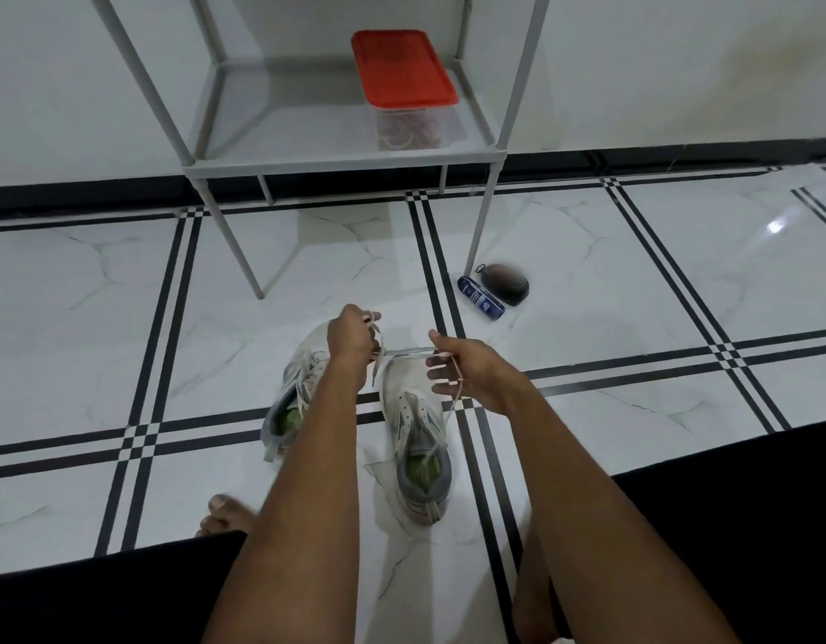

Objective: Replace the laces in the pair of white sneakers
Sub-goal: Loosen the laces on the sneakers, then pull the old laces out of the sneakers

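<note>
Two white sneakers with grey trim and green insoles stand on the tiled floor, toes pointing away from me. The left sneaker (292, 392) lies partly under my left forearm. The right sneaker (418, 429) is in plain sight. A white lace (409, 351) stretches between my two hands above the toes. My left hand (353, 339) grips one part of the lace, with loose ends hanging below it. My right hand (467, 369) pinches the other part, and a length of lace trails down from it to the right sneaker.
A grey metal rack (336, 165) stands ahead, with a clear box under a red lid (402, 67) on its shelf. A blue tube (481, 298) and a dark round object (506, 283) lie near the rack's right leg. My bare foot (225, 515) rests at lower left.
</note>
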`<state>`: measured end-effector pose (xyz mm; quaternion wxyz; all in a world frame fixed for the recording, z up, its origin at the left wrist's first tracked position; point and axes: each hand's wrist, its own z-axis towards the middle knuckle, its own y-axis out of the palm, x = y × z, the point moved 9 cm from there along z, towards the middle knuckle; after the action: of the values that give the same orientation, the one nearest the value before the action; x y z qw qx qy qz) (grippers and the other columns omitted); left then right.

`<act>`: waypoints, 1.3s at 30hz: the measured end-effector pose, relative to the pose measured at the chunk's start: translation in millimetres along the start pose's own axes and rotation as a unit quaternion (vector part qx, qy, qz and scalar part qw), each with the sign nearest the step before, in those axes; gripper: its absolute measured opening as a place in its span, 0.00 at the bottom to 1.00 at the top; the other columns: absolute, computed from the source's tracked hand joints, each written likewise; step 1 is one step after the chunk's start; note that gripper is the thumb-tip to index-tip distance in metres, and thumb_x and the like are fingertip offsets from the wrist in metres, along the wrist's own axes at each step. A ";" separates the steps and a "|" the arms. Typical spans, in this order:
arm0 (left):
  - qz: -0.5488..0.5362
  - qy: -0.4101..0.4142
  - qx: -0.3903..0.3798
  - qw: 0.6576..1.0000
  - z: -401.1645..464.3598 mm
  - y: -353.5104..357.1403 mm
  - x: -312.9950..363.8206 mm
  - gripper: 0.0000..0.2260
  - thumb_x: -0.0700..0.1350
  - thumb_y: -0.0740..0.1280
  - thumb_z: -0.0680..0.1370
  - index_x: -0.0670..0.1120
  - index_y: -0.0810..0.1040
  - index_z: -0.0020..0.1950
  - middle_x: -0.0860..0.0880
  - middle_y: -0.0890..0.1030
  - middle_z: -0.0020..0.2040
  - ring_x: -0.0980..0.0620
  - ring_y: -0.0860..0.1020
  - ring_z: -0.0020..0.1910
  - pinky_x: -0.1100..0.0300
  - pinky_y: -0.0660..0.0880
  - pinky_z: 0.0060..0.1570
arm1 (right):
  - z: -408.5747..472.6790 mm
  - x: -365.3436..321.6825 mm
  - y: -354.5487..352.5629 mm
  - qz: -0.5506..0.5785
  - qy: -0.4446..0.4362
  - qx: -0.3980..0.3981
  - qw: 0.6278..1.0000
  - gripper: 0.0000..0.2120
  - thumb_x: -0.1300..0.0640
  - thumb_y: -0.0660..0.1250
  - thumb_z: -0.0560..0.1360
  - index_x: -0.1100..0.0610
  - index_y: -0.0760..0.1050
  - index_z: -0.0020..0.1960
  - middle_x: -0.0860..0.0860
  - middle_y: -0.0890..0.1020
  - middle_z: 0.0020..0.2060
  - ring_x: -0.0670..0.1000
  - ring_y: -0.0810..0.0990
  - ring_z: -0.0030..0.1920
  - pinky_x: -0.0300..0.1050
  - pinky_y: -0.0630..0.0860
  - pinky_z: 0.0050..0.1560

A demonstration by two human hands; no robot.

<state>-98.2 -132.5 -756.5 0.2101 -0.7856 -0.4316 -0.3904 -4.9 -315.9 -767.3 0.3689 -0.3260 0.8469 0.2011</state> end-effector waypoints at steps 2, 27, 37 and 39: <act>0.146 0.004 -0.031 0.989 -0.1 16.7 -11.9 0.14 0.43 0.56 0.82 0.42 0.81 0.50 0.49 0.75 0.34 0.52 0.71 0.29 0.60 0.69 0.31 | -0.8 -0.6 -6.3 0.035 0.001 0.015 0.999 0.19 0.43 0.68 0.84 0.60 0.78 0.56 0.56 0.84 0.43 0.58 0.87 0.45 0.60 0.86 0.55; 0.360 0.159 -0.204 0.896 -17.2 149.1 -72.4 0.19 0.41 0.65 0.83 0.51 0.76 0.74 0.52 0.77 0.71 0.49 0.78 0.66 0.62 0.73 0.56 | -15.0 12.0 -122.6 -0.149 -0.117 0.344 0.919 0.27 0.44 0.70 0.81 0.55 0.73 0.76 0.54 0.76 0.74 0.55 0.74 0.74 0.52 0.71 0.74; 0.361 0.253 0.007 0.897 -10.2 49.6 -68.7 0.07 0.44 0.65 0.82 0.51 0.80 0.56 0.53 0.83 0.53 0.52 0.80 0.51 0.57 0.74 0.48 | 11.6 59.0 -31.6 -0.294 -0.047 0.149 0.943 0.17 0.39 0.70 0.75 0.53 0.80 0.41 0.46 0.82 0.39 0.49 0.81 0.43 0.45 0.73 0.45; 0.355 0.261 0.018 0.898 -7.2 29.9 -62.3 0.06 0.45 0.64 0.82 0.52 0.79 0.57 0.52 0.83 0.52 0.50 0.81 0.52 0.54 0.77 0.49 | 13.4 70.5 -3.5 -0.312 -0.016 0.101 0.945 0.26 0.34 0.72 0.71 0.51 0.82 0.60 0.47 0.82 0.57 0.51 0.81 0.58 0.45 0.75 0.55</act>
<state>-96.2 -185.4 -801.4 0.4535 -0.7529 -0.0613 -0.4730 -32.2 -339.0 -829.6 0.4573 -0.5316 0.7129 -0.0054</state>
